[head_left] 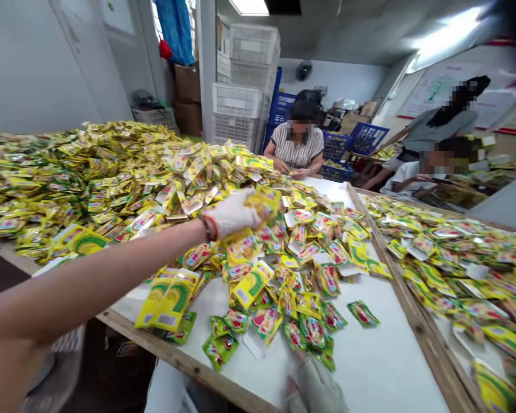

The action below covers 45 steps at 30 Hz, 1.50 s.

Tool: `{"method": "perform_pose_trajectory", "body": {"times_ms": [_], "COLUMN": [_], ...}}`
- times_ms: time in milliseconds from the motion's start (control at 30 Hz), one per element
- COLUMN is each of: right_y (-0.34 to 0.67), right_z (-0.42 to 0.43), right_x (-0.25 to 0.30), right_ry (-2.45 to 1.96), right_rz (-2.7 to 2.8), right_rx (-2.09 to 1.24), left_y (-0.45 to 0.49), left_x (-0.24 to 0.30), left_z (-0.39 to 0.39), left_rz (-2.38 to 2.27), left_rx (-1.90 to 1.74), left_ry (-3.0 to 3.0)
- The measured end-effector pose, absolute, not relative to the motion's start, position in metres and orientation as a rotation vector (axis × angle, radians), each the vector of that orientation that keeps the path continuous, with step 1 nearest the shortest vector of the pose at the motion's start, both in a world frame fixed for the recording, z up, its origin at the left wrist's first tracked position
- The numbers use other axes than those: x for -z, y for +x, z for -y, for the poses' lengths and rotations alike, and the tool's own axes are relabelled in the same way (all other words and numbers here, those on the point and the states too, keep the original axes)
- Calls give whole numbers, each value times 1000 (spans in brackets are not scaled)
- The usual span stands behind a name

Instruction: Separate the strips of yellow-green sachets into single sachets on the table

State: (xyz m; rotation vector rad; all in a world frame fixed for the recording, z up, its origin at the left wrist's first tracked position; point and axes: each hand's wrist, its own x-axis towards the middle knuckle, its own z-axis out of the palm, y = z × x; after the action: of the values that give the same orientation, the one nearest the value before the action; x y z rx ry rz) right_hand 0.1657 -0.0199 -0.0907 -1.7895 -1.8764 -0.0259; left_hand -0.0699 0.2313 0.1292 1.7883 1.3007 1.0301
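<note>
My left hand [234,213], in a white glove, reaches far out over the table and is closed on a yellow sachet [263,203] above the heap. My right hand [316,385], also gloved, rests near the table's front edge with its fingers spread on the white tabletop [382,355], touching the nearest green sachets [313,335]. A huge pile of yellow and green sachets [90,172] covers the left and far part of the table. Larger yellow packets [169,298] lie near the front left edge.
A wooden rail [406,304] divides this table from another sachet-covered table [464,269] on the right. One person in a striped shirt [296,152] sits at the far end; two more people [434,166] work at right. White crates [245,86] are stacked behind.
</note>
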Motion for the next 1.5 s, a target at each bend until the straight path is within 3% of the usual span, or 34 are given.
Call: {"method": "perform_pose_trajectory", "body": {"times_ms": [233, 400, 500, 600, 733, 867, 1067, 1233, 1367, 1500], "right_y": [185, 233, 244, 233, 220, 233, 262, 243, 215, 210], "right_z": [33, 30, 12, -12, -46, -63, -31, 2, 17, 23], "right_x": [71, 49, 48, 51, 51, 44, 36, 33, 37, 43], "right_ry": [-1579, -1618, -1667, -1826, -1999, -2013, -1577, -1873, -2048, -2130], "right_rz": [1613, 1419, 1627, 1948, 2238, 2248, 2036, 1837, 1950, 1836], "right_rx": [-132, -171, -74, -60, -98, -171, -306, -552, -561, -600], "left_y": [48, 38, 23, 9, -12, -32, -38, -11, 7, 0], "left_x": [-73, -70, -46, -2, 36, 25, 7, 16, 16, 9], "left_z": [-183, -153, -111, -73, -79, -109, -74, -48, -45, -42], "left_rz": [-1128, -1194, -1235, -1413, -1478, -1467, -1484, -1150, -1280, -1334], "left_rx": [-396, -462, -475, -261, -60, -91, -533, -264, -66, -295], "left_ry": [2274, 2412, 2542, 2636, 2684, 2727, 2700, 2716, 2712, 2456]}}
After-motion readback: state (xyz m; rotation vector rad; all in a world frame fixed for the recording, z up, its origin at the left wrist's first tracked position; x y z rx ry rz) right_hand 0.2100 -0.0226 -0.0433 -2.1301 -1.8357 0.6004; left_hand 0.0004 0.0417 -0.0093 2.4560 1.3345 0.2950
